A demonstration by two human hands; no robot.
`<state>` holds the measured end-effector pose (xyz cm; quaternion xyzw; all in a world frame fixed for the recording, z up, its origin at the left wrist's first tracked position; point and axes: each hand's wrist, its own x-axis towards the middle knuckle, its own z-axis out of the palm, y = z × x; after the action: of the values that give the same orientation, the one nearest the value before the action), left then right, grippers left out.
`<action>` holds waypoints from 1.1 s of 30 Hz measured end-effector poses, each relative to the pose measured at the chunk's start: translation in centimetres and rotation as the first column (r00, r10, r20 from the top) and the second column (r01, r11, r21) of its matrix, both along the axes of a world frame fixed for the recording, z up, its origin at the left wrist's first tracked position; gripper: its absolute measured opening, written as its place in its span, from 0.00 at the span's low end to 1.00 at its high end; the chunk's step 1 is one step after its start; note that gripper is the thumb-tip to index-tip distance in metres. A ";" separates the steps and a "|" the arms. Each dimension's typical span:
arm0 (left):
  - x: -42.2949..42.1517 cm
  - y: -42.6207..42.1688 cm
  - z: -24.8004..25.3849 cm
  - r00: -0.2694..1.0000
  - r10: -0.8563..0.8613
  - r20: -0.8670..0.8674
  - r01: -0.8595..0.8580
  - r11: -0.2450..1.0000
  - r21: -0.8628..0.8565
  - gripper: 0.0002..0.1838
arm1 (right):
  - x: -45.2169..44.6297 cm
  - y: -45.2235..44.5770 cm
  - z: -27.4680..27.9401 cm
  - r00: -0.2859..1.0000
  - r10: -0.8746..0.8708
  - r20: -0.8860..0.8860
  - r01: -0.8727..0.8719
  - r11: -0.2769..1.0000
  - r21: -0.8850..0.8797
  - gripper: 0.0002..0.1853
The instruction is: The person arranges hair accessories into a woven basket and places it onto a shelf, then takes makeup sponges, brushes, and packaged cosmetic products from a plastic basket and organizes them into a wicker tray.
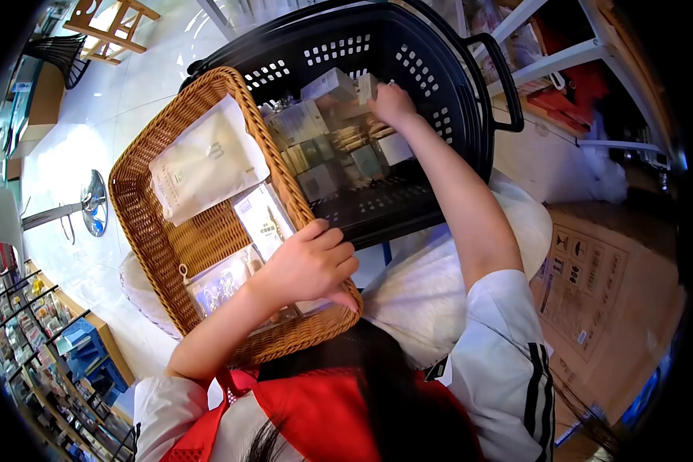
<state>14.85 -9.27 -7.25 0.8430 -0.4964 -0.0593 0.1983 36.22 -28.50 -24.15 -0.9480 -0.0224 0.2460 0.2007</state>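
Note:
My left hand (pixel 309 264) is closed over the right rim of a brown wicker basket (pixel 152 158), which tilts against the black crate. In the wicker basket lie a cream-coloured packet (pixel 208 160), a white printed card-like pack (pixel 263 219) and a clear packet with silvery pieces (pixel 222 283), partly behind my forearm. My right hand (pixel 393 105) reaches into a black plastic basket (pixel 339 23) and pinches a small pale box (pixel 366 88); its fingertips are partly hidden. Below that hand sit several small boxes and packs (pixel 308 154), somewhat blurred.
A large printed cardboard box (pixel 585 285) stands at the right, below a metal shelf frame (pixel 550 65). At the left are a stool with a round chrome base (pixel 94 202), racks of small goods (pixel 35 346) and a wooden chair (pixel 112 35). White plastic bagging (pixel 431 292) lies beneath the black basket.

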 end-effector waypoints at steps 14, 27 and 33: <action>0.2 0.8 -0.4 0.985 0.081 -0.153 -0.088 0.995 -0.042 0.23 | 5.5 -3.2 1.6 0.780 -0.379 -0.498 0.586 0.720 0.371 0.21; -1.0 3.2 2.2 0.411 0.073 -0.909 -0.894 0.226 -0.386 0.29 | -4.5 1.1 23.1 0.971 0.209 -0.114 0.056 0.267 0.962 0.29; -3.2 6.0 4.3 0.370 0.073 -0.926 -0.913 -0.157 -0.377 0.21 | -15.5 8.7 21.4 0.954 0.293 -0.068 -0.002 0.231 0.973 0.32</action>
<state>11.69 -3.26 -2.98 0.5450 0.1324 0.0743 0.8246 20.74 -19.84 -2.72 -0.5810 -0.2342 0.3088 0.7157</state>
